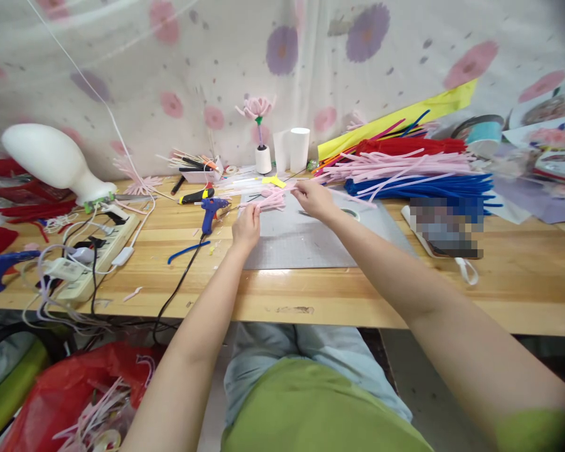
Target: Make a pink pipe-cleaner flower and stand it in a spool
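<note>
My left hand (247, 227) is closed around a small bunch of pink pipe cleaners (270, 201) whose ends point to the right. Just right of the bunch, my right hand (313, 199) pinches what looks like a thin pink pipe cleaner; its fingertips partly hide it. Both hands are above a grey cutting mat (292, 251). Behind them lies a bright yellow piece (274, 182). A roll of tape (351, 215) shows partly from behind my right forearm. To the left of my left hand, a blue glue gun (211, 215) rests on the table.
Piles of pink (395, 164) and blue pipe cleaners (428, 191) lie at the right, behind a phone (440, 232). A finished pink flower (258, 110) stands in a white holder at the back. Left are a power strip (101, 257), cables and a white foam head (51, 157).
</note>
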{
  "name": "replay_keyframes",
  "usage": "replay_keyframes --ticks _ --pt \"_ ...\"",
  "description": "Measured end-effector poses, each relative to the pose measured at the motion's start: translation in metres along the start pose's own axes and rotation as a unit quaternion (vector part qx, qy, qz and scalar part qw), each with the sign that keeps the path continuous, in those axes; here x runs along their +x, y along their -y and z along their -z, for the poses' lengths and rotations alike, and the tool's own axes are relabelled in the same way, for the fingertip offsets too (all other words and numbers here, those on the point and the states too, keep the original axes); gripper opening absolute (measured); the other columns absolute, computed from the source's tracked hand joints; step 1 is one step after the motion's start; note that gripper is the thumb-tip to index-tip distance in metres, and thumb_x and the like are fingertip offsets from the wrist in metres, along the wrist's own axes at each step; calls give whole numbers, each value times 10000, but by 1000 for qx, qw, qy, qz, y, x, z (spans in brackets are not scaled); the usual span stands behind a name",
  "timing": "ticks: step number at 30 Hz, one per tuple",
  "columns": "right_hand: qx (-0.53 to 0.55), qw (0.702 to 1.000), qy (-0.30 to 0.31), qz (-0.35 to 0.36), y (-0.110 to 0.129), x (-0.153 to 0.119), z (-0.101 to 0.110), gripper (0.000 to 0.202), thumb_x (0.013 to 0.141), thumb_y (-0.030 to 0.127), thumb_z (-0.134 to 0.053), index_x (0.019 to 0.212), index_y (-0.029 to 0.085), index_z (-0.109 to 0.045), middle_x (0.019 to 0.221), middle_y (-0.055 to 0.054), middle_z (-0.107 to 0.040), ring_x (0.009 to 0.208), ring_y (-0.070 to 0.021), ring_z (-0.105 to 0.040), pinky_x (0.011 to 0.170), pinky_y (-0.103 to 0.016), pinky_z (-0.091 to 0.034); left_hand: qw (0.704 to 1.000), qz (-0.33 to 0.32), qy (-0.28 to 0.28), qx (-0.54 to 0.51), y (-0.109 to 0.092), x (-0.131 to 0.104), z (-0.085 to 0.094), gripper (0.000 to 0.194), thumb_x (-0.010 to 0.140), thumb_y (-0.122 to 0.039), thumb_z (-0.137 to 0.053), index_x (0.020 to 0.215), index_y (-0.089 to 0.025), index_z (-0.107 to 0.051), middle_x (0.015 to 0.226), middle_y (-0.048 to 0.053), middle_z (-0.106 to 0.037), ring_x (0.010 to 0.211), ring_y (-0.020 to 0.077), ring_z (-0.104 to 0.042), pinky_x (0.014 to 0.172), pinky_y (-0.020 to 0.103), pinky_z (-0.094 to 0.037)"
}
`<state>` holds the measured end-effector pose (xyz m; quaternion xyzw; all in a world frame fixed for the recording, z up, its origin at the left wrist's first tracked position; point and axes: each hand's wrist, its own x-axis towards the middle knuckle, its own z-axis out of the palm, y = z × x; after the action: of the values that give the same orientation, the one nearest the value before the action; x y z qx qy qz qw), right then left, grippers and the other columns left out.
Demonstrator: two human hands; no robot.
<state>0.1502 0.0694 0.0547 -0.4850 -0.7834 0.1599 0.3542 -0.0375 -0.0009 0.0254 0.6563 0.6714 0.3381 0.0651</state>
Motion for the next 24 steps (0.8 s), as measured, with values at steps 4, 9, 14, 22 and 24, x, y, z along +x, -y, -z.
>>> replay_keyframes --ticks 4,9,14,22,24 --pt "410 898 24 -157 6 7 -8 142 756 327 -507 721 189 -508 516 54 -358 444 -68 -281 462 -210 -236 969 72 61 -227 -12 2 -19 223 877 -254 -373 790 -171 -560 737 32 -580 723 149 -579 680 256 -424" --pt "635 736 87 -219 23 5 -5 109 675 242 -567 717 182 -486 485 82 -334 402 -40 -218 386 -183 -160 819 206 201 -497 -35 -1 -33 192 870 -231 -402 750 -134 -516 743 33 -585 624 112 -607 624 258 -471" --pt "666 708 87 -219 28 2 -9 140 641 227 -593 712 168 -489 508 72 -392 404 -31 -250 359 -176 -112 769 234 242 -543 -46 -6 -27 184 891 -237 -352 865 -137 -505 752 52 -614 606 129 -620 595 281 -490" --pt "572 790 121 -185 26 -13 -15 192 647 281 -630 733 186 -488 646 40 -503 551 -58 -444 518 -193 -377 793 244 205 -519 -48 -6 -30 222 881 -316 -388 743 -160 -464 476 -79 -301 319 17 -216 342 140 -145" --pt "495 847 107 -164 14 -24 5 238 648 282 -645 826 198 -511 773 21 -551 702 -80 -513 669 -229 -425 787 251 179 -535 -42 -6 -28 231 886 -325 -367 753 -161 -460 491 -83 -250 330 22 -192 343 145 -116"
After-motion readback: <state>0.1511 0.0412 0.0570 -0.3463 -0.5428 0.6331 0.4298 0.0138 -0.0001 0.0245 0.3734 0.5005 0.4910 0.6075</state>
